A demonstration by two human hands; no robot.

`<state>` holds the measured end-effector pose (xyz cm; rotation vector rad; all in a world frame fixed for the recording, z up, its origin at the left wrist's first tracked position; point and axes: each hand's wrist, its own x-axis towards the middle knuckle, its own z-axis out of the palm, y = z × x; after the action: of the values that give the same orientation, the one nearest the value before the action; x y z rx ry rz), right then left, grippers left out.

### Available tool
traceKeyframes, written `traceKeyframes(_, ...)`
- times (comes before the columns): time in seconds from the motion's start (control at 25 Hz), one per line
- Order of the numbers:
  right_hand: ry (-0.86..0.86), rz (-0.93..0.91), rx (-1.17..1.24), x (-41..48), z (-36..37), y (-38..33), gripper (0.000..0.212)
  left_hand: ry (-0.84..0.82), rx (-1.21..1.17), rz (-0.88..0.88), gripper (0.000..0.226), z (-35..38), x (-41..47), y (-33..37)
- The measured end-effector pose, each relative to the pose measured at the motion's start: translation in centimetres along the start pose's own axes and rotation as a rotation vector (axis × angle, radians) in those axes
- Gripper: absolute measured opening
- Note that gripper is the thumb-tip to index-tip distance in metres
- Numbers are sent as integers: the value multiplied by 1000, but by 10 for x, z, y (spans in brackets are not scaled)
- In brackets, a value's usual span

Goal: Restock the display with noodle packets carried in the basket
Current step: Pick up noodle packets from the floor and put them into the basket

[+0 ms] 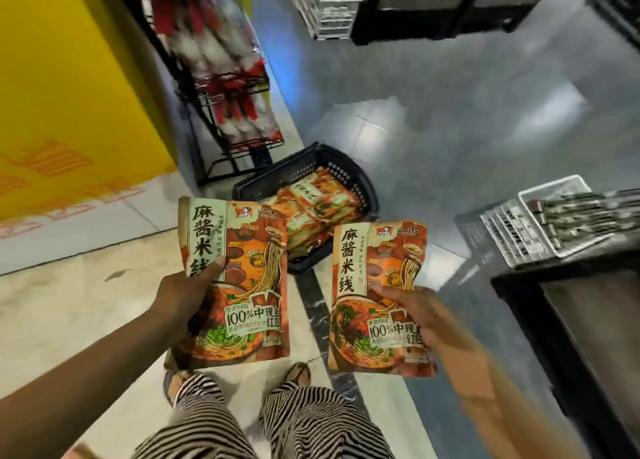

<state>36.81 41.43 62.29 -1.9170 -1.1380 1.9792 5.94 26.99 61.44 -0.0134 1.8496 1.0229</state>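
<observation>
Nearest are two legs in striped trousers (214, 424) and two sandalled feet (298, 372) on the beige floor tiles (69, 303). Just past them, the two hands each hold one noodle packet. The left hand (183, 299) grips the left packet (242, 251) with its thumb across the front and its fingers behind. The right hand (408, 306) pinches the right packet (374, 268) at its right edge, thumb on the front. Both packets stand upright, facing the camera, with a gap between them, and carry the same orange and green print. A brownish edge shows behind the left packet's lower corner; I cannot tell whether it is a second packet. Beyond the hands, past the gap between them, one dark plastic basket (311, 152) sits on the floor holding more noodle packets (318, 202) lying flat, at least four, the rest too blurred to count. Farther out beyond the left hand stands one black wire rack (221, 161) of red and white bags, beside a yellow panel (69, 78). Beyond the right hand is one white crate (509, 237), and a second white crate (329, 15) lies farthest off.
</observation>
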Motion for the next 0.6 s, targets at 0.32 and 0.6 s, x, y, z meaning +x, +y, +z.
traceKeyframes(0.32,149,53,20,79,-52,-42,34,115,169,15,50,84,44,36)
traceKeyframes(0.6,178,52,-73,162,-63,-93,32,231,374,1,47,127,121,84)
